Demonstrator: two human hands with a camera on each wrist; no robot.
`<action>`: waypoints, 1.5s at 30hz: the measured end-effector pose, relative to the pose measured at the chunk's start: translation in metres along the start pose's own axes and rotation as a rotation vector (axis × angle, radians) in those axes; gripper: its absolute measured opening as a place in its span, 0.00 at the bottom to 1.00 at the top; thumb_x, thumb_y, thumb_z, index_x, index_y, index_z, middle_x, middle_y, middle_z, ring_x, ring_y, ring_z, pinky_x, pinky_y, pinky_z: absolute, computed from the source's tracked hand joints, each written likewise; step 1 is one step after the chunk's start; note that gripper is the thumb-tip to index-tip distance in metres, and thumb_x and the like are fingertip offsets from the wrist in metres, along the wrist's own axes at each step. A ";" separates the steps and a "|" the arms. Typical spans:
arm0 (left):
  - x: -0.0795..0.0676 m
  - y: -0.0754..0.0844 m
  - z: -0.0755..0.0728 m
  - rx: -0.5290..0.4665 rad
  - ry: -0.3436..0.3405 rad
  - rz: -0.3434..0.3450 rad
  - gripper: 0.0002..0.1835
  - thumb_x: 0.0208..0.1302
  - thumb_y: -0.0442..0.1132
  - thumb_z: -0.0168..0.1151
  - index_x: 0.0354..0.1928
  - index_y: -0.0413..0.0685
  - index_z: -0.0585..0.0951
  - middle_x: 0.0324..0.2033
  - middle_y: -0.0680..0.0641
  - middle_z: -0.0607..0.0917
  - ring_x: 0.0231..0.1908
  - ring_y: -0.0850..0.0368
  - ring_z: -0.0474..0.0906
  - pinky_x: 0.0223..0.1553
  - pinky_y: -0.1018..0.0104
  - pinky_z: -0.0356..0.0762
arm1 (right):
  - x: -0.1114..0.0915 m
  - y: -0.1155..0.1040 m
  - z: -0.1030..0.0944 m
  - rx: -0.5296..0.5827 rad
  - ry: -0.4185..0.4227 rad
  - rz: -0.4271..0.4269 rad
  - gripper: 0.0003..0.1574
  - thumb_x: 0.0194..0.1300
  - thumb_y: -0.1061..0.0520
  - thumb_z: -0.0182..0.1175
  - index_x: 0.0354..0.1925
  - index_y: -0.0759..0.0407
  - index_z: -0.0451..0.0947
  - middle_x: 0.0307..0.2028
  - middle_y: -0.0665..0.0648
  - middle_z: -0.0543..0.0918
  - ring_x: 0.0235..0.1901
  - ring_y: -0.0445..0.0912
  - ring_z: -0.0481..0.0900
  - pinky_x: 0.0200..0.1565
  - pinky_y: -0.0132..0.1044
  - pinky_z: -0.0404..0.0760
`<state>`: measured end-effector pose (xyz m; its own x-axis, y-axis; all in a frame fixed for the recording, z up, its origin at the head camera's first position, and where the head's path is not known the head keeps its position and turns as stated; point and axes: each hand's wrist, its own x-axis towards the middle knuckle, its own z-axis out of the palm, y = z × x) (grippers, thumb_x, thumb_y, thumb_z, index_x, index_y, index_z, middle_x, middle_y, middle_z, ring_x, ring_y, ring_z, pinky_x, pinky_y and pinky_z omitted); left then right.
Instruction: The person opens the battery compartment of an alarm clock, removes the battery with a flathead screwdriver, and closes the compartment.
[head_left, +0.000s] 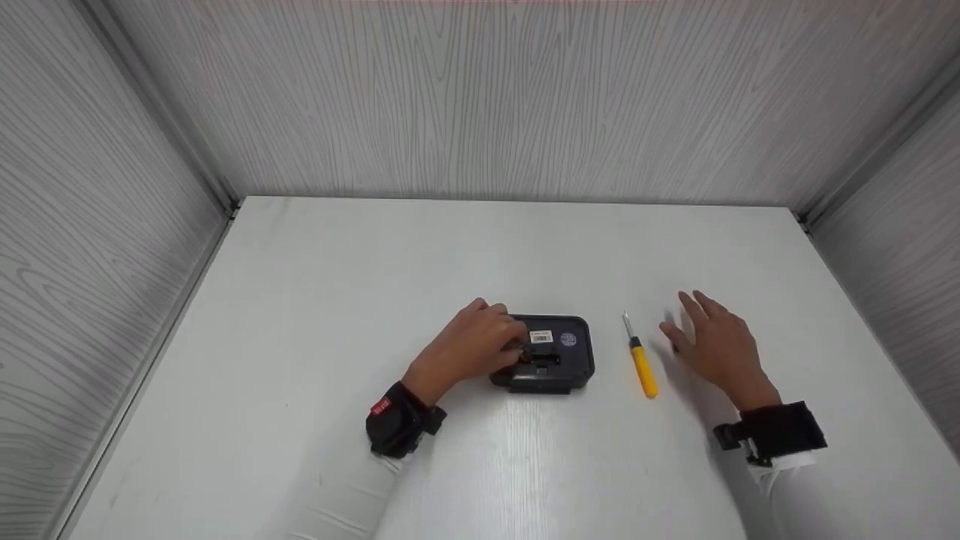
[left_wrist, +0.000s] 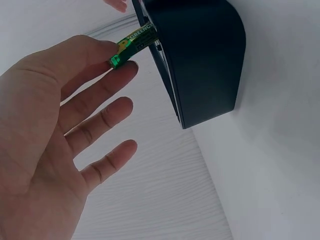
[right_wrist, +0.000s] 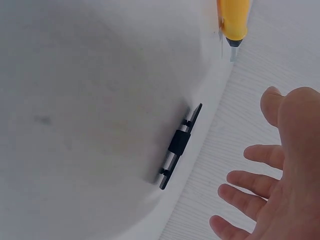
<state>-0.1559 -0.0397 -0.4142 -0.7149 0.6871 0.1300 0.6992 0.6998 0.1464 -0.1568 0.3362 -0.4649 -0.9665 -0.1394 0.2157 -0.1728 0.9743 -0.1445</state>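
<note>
My left hand point(head_left: 476, 341) pinches a green battery point(left_wrist: 132, 45) between thumb and index finger; its other three fingers extend apart. The battery's far end meets the opening in a black, rounded-corner device point(head_left: 576, 364), and the seat inside is hidden in the left wrist view. From above, the device lies on the table with a white barcode label point(head_left: 541, 337) and a battery compartment point(head_left: 546, 359) facing up. To the right, my right hand point(head_left: 716, 345) hovers with fingers spread, holding nothing. Nearest to it is a screwdriver point(head_left: 643, 371) with a yellow handle.
A white table point(head_left: 375, 255) carries everything, with grey wood-grain panels point(head_left: 480, 105) at the back and both sides. In the right wrist view, a slim black-and-silver piece point(right_wrist: 180, 145) lies on the white surface; its kind is unclear.
</note>
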 end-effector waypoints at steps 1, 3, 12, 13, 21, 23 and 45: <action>0.000 -0.001 0.000 -0.007 0.004 -0.002 0.08 0.62 0.42 0.63 0.42 0.55 0.86 0.34 0.56 0.88 0.38 0.58 0.77 0.49 0.62 0.73 | 0.000 0.000 0.000 -0.002 -0.001 -0.001 0.39 0.70 0.42 0.54 0.69 0.64 0.63 0.66 0.73 0.68 0.62 0.68 0.69 0.58 0.66 0.69; -0.001 -0.003 0.001 -0.014 0.015 -0.006 0.08 0.61 0.43 0.63 0.42 0.56 0.86 0.34 0.57 0.88 0.38 0.59 0.77 0.48 0.62 0.73 | 0.001 0.001 -0.001 -0.002 -0.005 -0.004 0.40 0.70 0.41 0.54 0.69 0.64 0.63 0.66 0.74 0.68 0.62 0.69 0.69 0.58 0.66 0.69; -0.007 -0.011 0.003 -0.052 0.063 -0.008 0.08 0.61 0.44 0.64 0.42 0.58 0.86 0.34 0.57 0.88 0.38 0.59 0.77 0.45 0.61 0.73 | 0.002 0.002 -0.003 0.007 -0.024 0.009 0.41 0.71 0.40 0.52 0.70 0.64 0.61 0.66 0.74 0.67 0.62 0.69 0.68 0.59 0.67 0.68; -0.007 -0.013 0.003 -0.063 0.072 -0.008 0.08 0.61 0.44 0.64 0.41 0.58 0.86 0.34 0.56 0.88 0.38 0.59 0.77 0.44 0.61 0.73 | 0.002 0.002 -0.003 0.007 -0.026 0.011 0.41 0.71 0.40 0.52 0.70 0.64 0.61 0.66 0.74 0.66 0.62 0.69 0.68 0.59 0.67 0.68; -0.017 -0.026 0.000 -0.128 0.165 -0.016 0.07 0.61 0.45 0.66 0.41 0.58 0.87 0.34 0.54 0.88 0.37 0.59 0.78 0.42 0.61 0.75 | 0.002 0.000 -0.005 0.007 -0.010 -0.007 0.40 0.71 0.41 0.53 0.70 0.65 0.61 0.66 0.74 0.67 0.61 0.69 0.69 0.58 0.66 0.69; -0.021 -0.030 -0.001 -0.134 0.189 -0.023 0.06 0.61 0.45 0.66 0.40 0.59 0.87 0.33 0.56 0.88 0.37 0.59 0.78 0.40 0.62 0.74 | 0.002 0.000 -0.006 0.016 -0.002 -0.012 0.40 0.71 0.41 0.53 0.70 0.65 0.61 0.65 0.74 0.67 0.61 0.69 0.69 0.58 0.66 0.69; -0.058 -0.062 -0.005 -0.168 0.248 -0.172 0.05 0.60 0.42 0.68 0.39 0.60 0.87 0.32 0.54 0.86 0.37 0.56 0.78 0.34 0.65 0.70 | 0.003 0.007 -0.004 0.030 0.018 -0.011 0.41 0.71 0.41 0.53 0.70 0.66 0.61 0.65 0.75 0.67 0.60 0.71 0.69 0.57 0.67 0.70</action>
<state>-0.1580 -0.1236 -0.4257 -0.8173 0.4789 0.3204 0.5714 0.7454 0.3434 -0.1599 0.3429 -0.4612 -0.9609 -0.1471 0.2347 -0.1897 0.9669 -0.1708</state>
